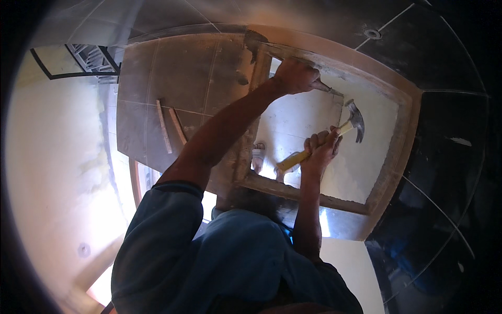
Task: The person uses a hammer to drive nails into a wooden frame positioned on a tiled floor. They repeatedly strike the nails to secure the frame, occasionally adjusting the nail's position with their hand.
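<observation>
My left hand (297, 76) is closed round a chisel (334, 92). Its thin end points right over a rectangular cut-out with rough edges (393, 141) in the tiled slab. Below and to the right, my right hand (322, 149) grips a claw hammer (294, 160) by its yellow handle. The dark metal head of the hammer is up at the right, close to the chisel's end but apart from it. Whether the chisel touches anything, I cannot tell.
Two narrow wooden strips (164, 126) lie on the brown tiled surface (137, 112) left of the cut-out. Through the opening, sandalled feet (258, 155) show on the pale floor. Dark glossy tiles (444, 141) line the right side. A round fitting (372, 34) sits in the tiles at the top.
</observation>
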